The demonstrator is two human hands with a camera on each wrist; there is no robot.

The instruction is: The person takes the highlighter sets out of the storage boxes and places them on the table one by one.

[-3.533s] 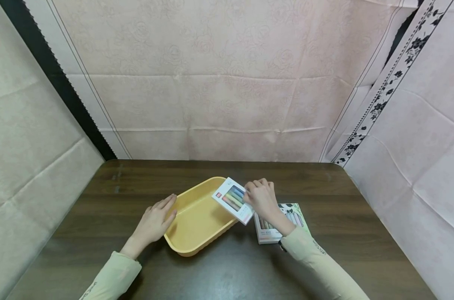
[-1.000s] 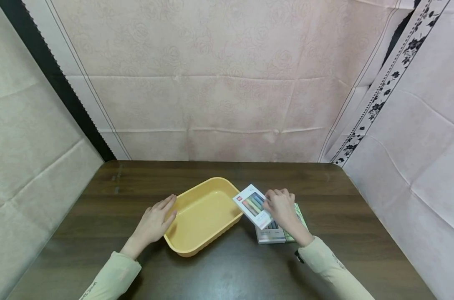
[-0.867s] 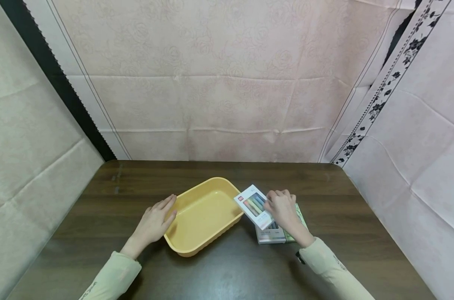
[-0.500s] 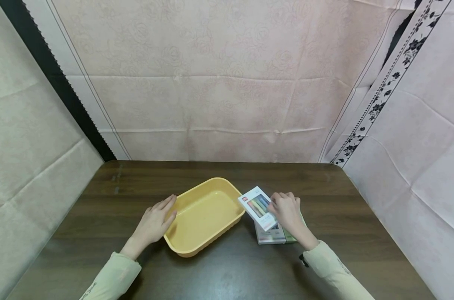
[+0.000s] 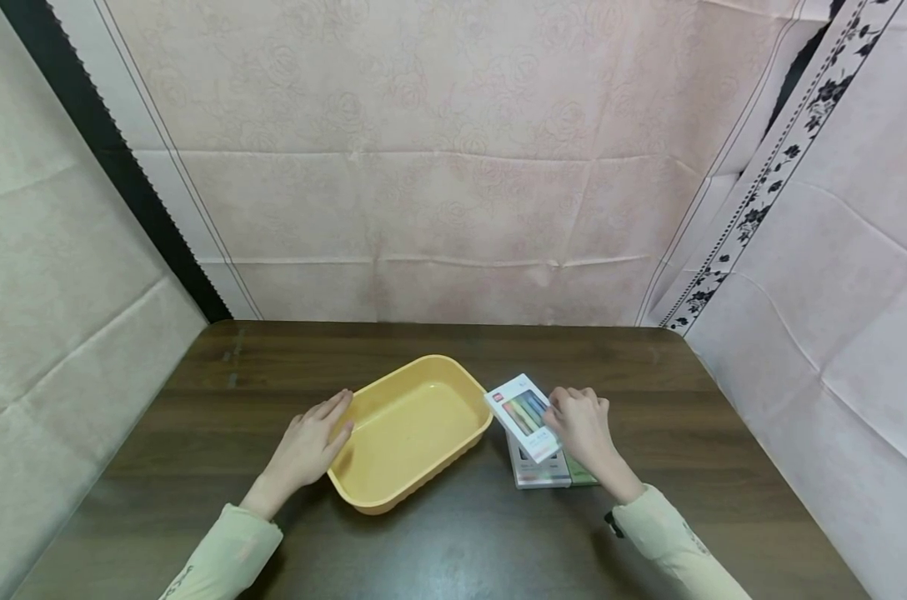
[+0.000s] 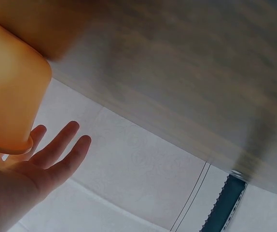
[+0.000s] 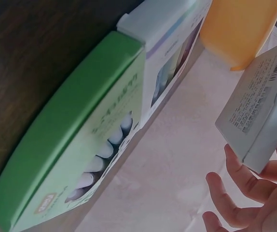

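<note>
My right hand [image 5: 583,425] pinches the right side of a white box of coloured markers [image 5: 518,407], printed with a window on the front. In the head view this box is tilted, its left corner at the right rim of a yellow plastic basin [image 5: 404,433]. In the right wrist view the back of the white box [image 7: 256,104] shows a barcode. Below it lie a second white box of markers [image 5: 539,475] and a green box of markers [image 5: 579,473], side by side and partly covered. My left hand [image 5: 311,442] rests with straight fingers on the basin's left rim.
All of this is on a dark brown wooden table [image 5: 453,558]. Pale patterned cloth [image 5: 453,208] hangs behind its far edge and along both sides.
My right hand has moved the white marker box rightward, from over the basin's right end to above the two boxes on the table. The left hand and the basin stay put.
</note>
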